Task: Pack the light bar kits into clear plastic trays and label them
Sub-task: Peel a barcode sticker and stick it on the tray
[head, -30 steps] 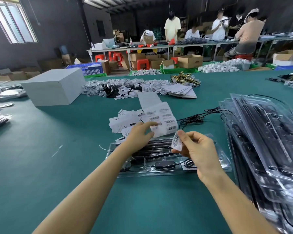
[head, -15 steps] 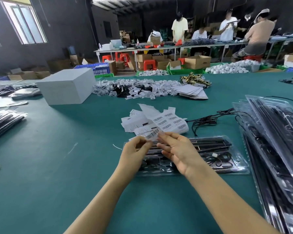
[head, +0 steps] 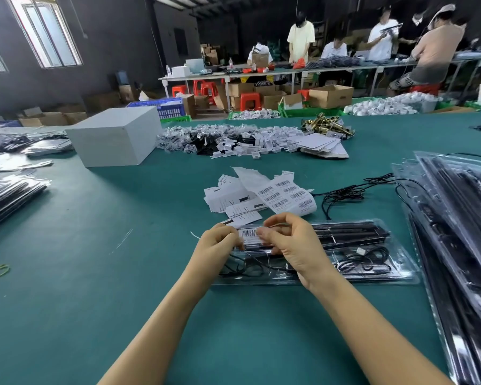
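The barcode label (head: 250,236) is now lying against the lid of the clear tray (head: 378,269) — a second ago the right hand (head: 295,247) was still holding it up in the air, peeled from the label sheet (head: 286,198). Both hands are pinching it, the left hand (head: 218,245) at its left end and the right at its right end, each grip closing on the paper. The packed tray is sitting on the green counter (head: 81,273) — so labelling seems nearly finished, with smoothing down probably remaining.
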The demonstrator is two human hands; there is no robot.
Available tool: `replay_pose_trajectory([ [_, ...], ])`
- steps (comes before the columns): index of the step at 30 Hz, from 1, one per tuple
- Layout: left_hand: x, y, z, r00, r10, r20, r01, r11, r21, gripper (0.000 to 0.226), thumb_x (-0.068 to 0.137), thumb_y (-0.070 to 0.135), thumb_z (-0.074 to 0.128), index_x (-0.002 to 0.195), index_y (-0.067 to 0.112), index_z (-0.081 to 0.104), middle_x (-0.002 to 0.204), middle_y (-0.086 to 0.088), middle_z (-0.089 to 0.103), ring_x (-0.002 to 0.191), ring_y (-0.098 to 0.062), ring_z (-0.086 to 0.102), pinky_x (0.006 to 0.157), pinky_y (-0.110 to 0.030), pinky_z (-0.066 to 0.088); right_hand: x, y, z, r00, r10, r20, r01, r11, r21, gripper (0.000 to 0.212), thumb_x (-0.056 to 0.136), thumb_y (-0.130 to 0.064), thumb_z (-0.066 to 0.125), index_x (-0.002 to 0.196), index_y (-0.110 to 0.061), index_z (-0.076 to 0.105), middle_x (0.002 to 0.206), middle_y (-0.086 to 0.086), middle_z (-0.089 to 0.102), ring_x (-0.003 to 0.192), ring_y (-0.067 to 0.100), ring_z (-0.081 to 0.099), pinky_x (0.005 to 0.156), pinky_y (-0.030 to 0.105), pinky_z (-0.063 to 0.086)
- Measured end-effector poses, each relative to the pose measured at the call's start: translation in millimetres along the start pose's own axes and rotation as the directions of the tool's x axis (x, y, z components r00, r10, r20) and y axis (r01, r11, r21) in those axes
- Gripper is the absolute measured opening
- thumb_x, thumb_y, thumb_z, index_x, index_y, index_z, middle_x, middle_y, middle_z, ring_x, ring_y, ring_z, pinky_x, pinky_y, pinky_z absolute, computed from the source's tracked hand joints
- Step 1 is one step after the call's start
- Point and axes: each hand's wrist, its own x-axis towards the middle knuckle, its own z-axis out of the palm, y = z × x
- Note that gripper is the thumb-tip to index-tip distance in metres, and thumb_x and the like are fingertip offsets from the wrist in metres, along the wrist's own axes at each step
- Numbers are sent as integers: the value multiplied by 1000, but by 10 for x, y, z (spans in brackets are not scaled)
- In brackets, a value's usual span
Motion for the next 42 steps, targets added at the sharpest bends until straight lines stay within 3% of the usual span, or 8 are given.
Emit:
replay_pose_trajectory([
  [4,30,-60,22,997,40,-63,-26,977,211,26,93,16,55,75,18,74,87,3,63,90,-14,55,83,-28,40,21,-2,-25,998,-28,-54,23,996,-86,15,81,-9,73,85,-16,60,78,2,67,68,6,63,57,14,45],
  [10,154,-291,-178,958,-14,-285,134,903,408,12,89,15,55,93,24,63,81,0,58,92,-27,53,81,-34,42,49,-42,-109,985,-3,-174,-24,988,-149,15,83,-14,72,89,-17,59,86,3,67,82,16,63,73,24,48],
  [14,172,-373,-279,958,-233,-166,264,943,201,17,80,10,64,91,21,59,77,-1,59,78,-24,54,71,-32,44,-21,16,89,998,9,-70,-30,951,-309,18,77,-18,77,84,-20,61,82,-1,68,80,13,64,71,23,51],
  [21,187,-403,-310,954,-283,-97,289,955,63,17,80,12,71,94,18,63,82,-1,54,76,-19,48,62,-26,37,-66,121,334,998,-17,-56,-17,836,-548,15,76,-28,74,80,-25,60,74,-11,65,78,10,63,78,34,53],
  [28,207,-435,-296,955,-281,-98,291,951,105,16,80,19,74,90,21,61,92,-4,57,114,-33,48,81,-36,44,-53,136,345,999,22,-40,-40,823,-567,15,75,-32,74,78,-27,60,74,-11,67,78,10,65,79,36,54],
  [35,211,-447,-301,954,-286,-88,295,948,120,18,80,22,75,92,21,61,100,-7,59,117,-34,47,89,-41,46,-68,169,373,999,-12,-35,-12,775,-631,13,77,-31,70,78,-28,57,74,-13,64,78,9,62,74,31,52],
  [38,184,-395,-303,952,-306,-15,305,944,123,38,63,37,79,93,22,61,113,-13,56,119,-32,46,81,-33,44,-73,190,384,998,-50,-34,14,742,-670,13,78,-33,67,79,-30,55,75,-14,62,81,10,60,71,28,49],
  [42,165,-367,-313,954,-297,30,284,935,213,50,49,42,76,93,27,58,115,-9,50,117,-29,43,92,-37,43,-84,227,414,995,-103,-11,63,686,-724,13,80,-34,63,84,-29,52,82,-8,62,88,16,54,68,29,44],
])
